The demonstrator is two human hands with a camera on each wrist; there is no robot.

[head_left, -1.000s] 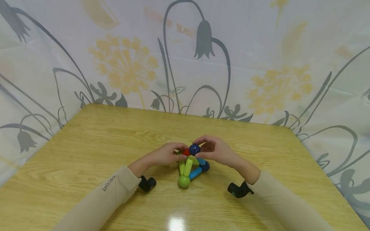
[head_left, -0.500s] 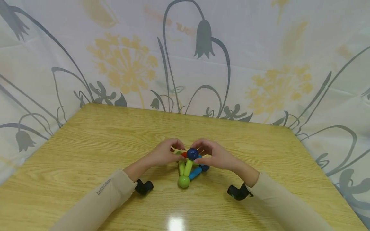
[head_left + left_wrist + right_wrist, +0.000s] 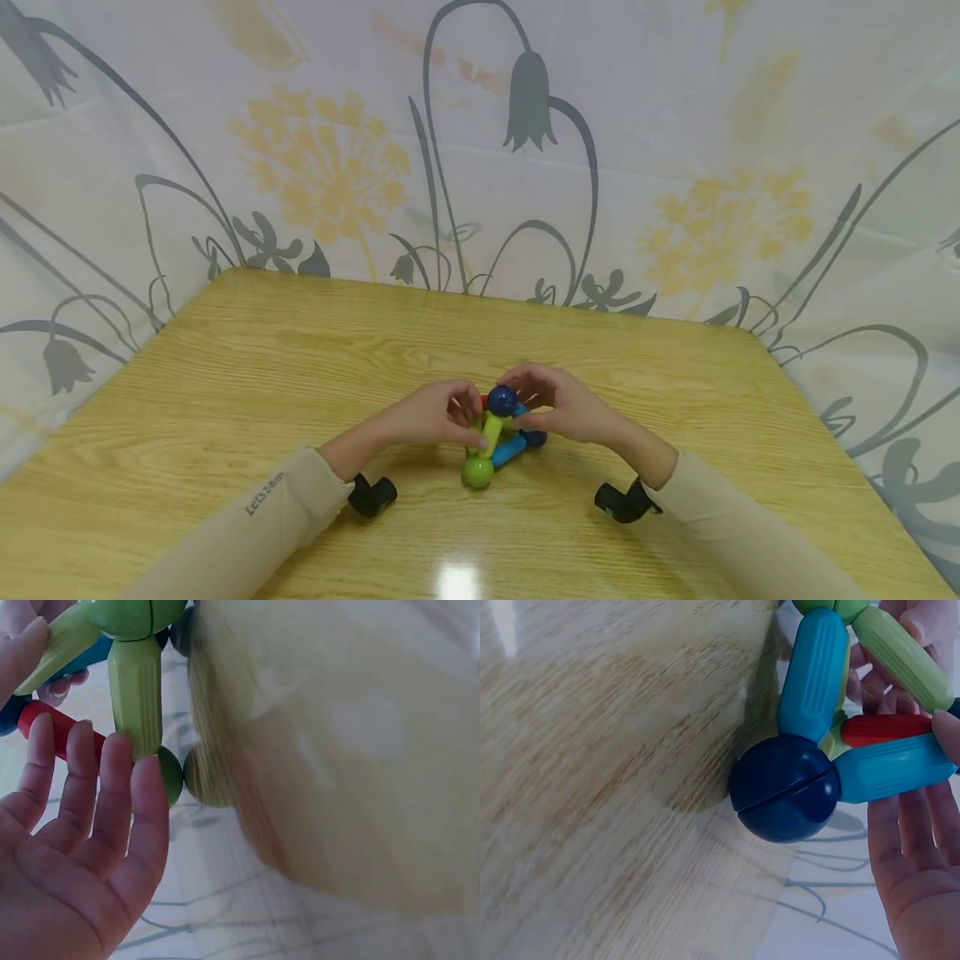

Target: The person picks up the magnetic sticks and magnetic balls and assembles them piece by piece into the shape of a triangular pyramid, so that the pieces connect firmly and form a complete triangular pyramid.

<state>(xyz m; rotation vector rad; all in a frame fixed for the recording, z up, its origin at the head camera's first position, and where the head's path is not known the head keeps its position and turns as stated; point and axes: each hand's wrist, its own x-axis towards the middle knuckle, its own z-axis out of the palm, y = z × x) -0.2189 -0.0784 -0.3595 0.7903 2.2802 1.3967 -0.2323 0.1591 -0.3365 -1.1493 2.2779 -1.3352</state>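
A small pyramid of magnetic rods and balls stands on the table. At its top is a dark blue ball [image 3: 502, 401], which the fingers and thumb of my right hand [image 3: 570, 407] hold from the right. My left hand [image 3: 431, 414] is on the other side, its thumb touching a light green rod [image 3: 492, 432]. In the left wrist view its fingers are nearly straight beside a red rod [image 3: 56, 727]. A green ball [image 3: 477, 472] forms the front corner. Two blue rods [image 3: 814, 675] meet at a lower dark blue ball [image 3: 784, 789]. The far corner is partly hidden.
The wooden table [image 3: 337, 333] ends at a flower-printed cloth [image 3: 465, 167] behind and at both sides. Black wrist-worn devices [image 3: 625, 502] hang under both forearms, near the tabletop.
The top dark blue ball, with my right hand at it, has come down over the light green rod. My left hand has left the red rod and moved nearer to the light green rod.
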